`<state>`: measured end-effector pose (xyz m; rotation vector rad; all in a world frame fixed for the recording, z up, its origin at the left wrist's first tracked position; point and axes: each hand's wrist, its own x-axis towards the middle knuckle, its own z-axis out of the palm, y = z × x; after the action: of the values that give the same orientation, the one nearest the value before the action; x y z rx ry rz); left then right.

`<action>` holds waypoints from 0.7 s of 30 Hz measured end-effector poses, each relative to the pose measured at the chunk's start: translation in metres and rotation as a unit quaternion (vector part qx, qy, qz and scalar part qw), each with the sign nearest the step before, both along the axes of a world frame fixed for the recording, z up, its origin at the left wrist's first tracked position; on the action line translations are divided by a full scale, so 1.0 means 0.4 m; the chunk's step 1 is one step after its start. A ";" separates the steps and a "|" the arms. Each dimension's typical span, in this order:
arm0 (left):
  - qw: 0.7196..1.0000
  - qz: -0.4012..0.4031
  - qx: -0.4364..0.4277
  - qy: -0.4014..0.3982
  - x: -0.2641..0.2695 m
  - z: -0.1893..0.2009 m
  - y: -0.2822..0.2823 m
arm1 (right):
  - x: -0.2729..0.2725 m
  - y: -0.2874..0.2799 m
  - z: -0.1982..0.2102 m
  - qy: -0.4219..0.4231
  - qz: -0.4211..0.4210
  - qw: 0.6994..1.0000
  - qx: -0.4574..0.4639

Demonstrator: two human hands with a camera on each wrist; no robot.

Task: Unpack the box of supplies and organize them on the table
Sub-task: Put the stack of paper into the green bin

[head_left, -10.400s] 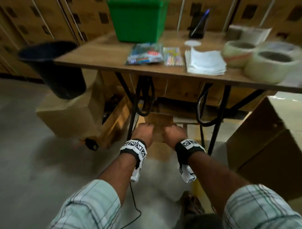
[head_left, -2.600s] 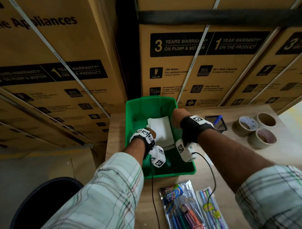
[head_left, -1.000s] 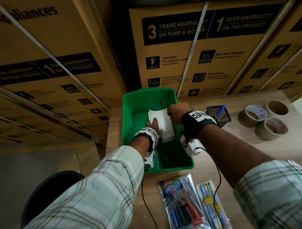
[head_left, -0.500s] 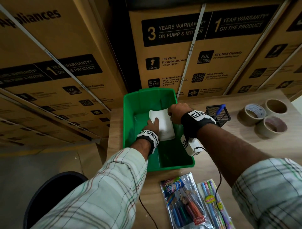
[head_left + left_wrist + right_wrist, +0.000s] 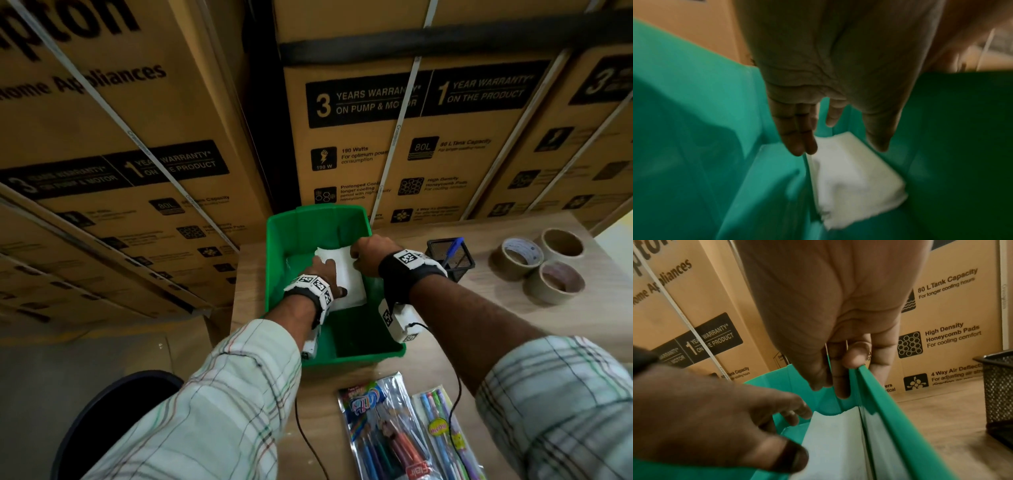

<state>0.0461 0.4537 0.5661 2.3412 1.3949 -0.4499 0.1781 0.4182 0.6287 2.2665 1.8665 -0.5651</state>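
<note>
A green plastic bin (image 5: 274,274) stands at the table's back left. Inside it lies a white stack of paper sheets (image 5: 346,277), close to the right wall. My left hand (image 5: 327,267) lies with straight fingers on the stack's left side; in the left wrist view the left hand (image 5: 840,146) spans the far corner of the stack (image 5: 851,175). My right hand (image 5: 363,255) is at the stack's right edge. In the right wrist view the right hand (image 5: 830,389) points its fingers down beside the bin wall (image 5: 890,410), above the stack (image 5: 830,443).
A black mesh pen holder (image 5: 452,262) stands right of the bin, with three tape rolls (image 5: 555,282) further right. Two pen packs (image 5: 383,431) lie near the front edge. Tall cardboard boxes (image 5: 411,137) wall the back. A dark waste bin (image 5: 113,421) stands left of the table.
Ten seconds ago both hands were low under the table and the white stack lay on the tabletop. Within the last second my left hand slid forward along the stack; the right hand barely moved.
</note>
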 end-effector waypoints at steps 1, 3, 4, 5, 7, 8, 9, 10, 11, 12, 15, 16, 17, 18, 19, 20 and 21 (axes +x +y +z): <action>1.000 -0.005 -0.005 -0.002 -0.002 0.017 0.007 | -0.005 -0.006 0.008 0.010 -0.006 1.000 0.013; 1.000 -0.018 -0.006 -0.015 -0.014 0.040 0.014 | -0.015 -0.028 0.025 0.021 -0.011 0.999 0.027; 0.999 -0.024 0.000 -0.026 -0.021 0.049 0.014 | -0.019 -0.042 0.034 0.022 -0.012 0.999 0.031; 0.999 -0.026 0.003 -0.037 -0.029 0.057 0.011 | -0.023 -0.057 0.042 0.020 -0.014 0.999 0.034; 0.998 -0.022 0.003 -0.063 -0.041 0.076 -0.001 | -0.030 -0.087 0.053 0.017 -0.016 0.999 0.044; 0.997 -0.022 0.006 -0.079 -0.043 0.089 -0.010 | -0.033 -0.105 0.060 0.013 -0.017 0.999 0.049; 0.995 -0.024 0.011 -0.096 -0.043 0.108 -0.020 | -0.036 -0.123 0.066 0.009 -0.016 0.998 0.055; 0.993 -0.028 0.016 -0.111 -0.041 0.129 -0.033 | -0.038 -0.143 0.075 0.003 -0.015 0.998 0.062; 0.992 -0.032 0.019 -0.123 -0.036 0.151 -0.045 | -0.040 -0.162 0.085 -0.002 -0.016 0.998 0.064; 0.990 -0.036 0.020 -0.131 -0.032 0.173 -0.060 | -0.042 -0.182 0.095 -0.004 -0.017 0.998 0.066; 0.987 -0.060 0.026 -0.149 -0.020 0.231 -0.112 | -0.041 -0.241 0.122 0.000 -0.019 0.997 0.081; 0.985 -0.067 0.030 -0.157 -0.015 0.246 -0.130 | -0.033 -0.261 0.128 0.001 -0.019 0.996 0.088; 0.983 -0.072 0.035 -0.168 -0.010 0.259 -0.148 | -0.025 -0.283 0.133 0.003 -0.020 0.995 0.096; 0.980 -0.077 0.039 -0.180 -0.003 0.272 -0.168 | -0.017 -0.308 0.139 0.008 -0.022 0.994 0.108; 0.977 -0.080 0.044 -0.192 0.005 0.280 -0.187 | -0.011 -0.334 0.145 0.013 -0.024 0.992 0.120; 0.974 -0.083 0.049 -0.204 0.016 0.287 -0.209 | -0.001 -0.363 0.148 0.015 -0.026 0.991 0.132; 0.971 -0.083 0.053 -0.217 0.028 0.291 -0.232 | 0.011 -0.393 0.150 0.016 -0.028 0.990 0.141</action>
<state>0.0572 0.3610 0.6825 2.4570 1.0437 0.0977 0.1824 0.2611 0.6887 2.5028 2.0160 -0.3661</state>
